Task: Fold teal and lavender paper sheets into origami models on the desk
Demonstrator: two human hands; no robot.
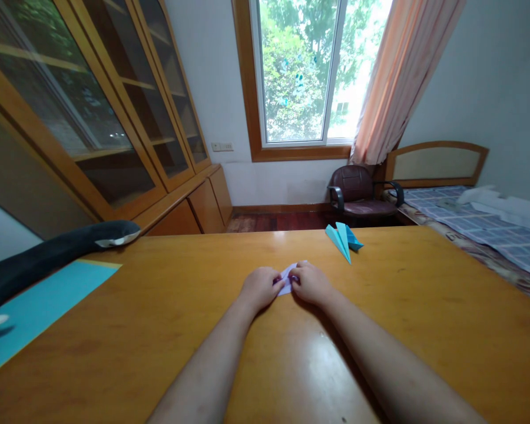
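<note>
A small pale paper (pixel 288 279) lies mid-counter (pixel 424 318), pinched from both sides: left hand (pixel 259 287) and right hand (pixel 310 282) fingers closed on its edges. A folded blue paper plane (pixel 343 239) sits farther right; a blue sheet (pixel 39 306) lies at the left edge.

**Hand and Arm Position**

Both forearms extend forward, bare, converging toward the centre. Left hand (pixel 259 287) and right hand (pixel 310 282) lie palm-down, side by side, knuckles up, fingers curled inward, fingertips nearly meeting between them.
</note>
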